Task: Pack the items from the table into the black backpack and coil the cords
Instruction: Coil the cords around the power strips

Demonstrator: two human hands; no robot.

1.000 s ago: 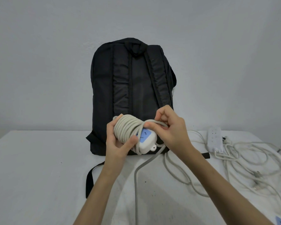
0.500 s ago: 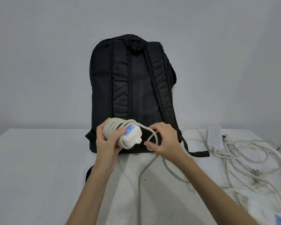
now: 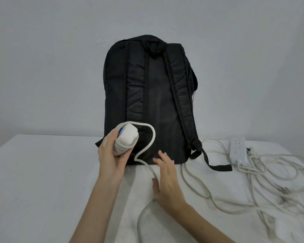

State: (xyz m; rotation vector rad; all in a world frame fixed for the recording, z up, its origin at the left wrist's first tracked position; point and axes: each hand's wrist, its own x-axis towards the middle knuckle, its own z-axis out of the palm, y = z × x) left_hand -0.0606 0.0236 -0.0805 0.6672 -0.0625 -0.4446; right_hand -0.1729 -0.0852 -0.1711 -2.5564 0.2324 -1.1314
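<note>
Here the left hand [image 3: 111, 155] holds a white power strip with a blue face [image 3: 127, 135], already wound in coils of its own thick off-white cord [image 3: 147, 148]; the grip is closed around the bundle, fingers behind and thumb in front, just before the lower left of the backpack. The strip's long axis stands roughly upright, tilted a little to the right, its rounded end pointing up. From the top of the bundle the loose cord loops out to the right, bends back down to the white desk [image 3: 42, 190], and runs toward the near edge. The right hand [image 3: 167, 183] hovers over that run of cord with fingers spread and relaxed, gripping nothing. The black fabric backpack [image 3: 153, 102] stands upright against the wall, straps facing the camera. At the right lies a second white power strip [image 3: 238, 149], long axis pointing away, amid a loose tangle of off-white cords [image 3: 270, 181].
</note>
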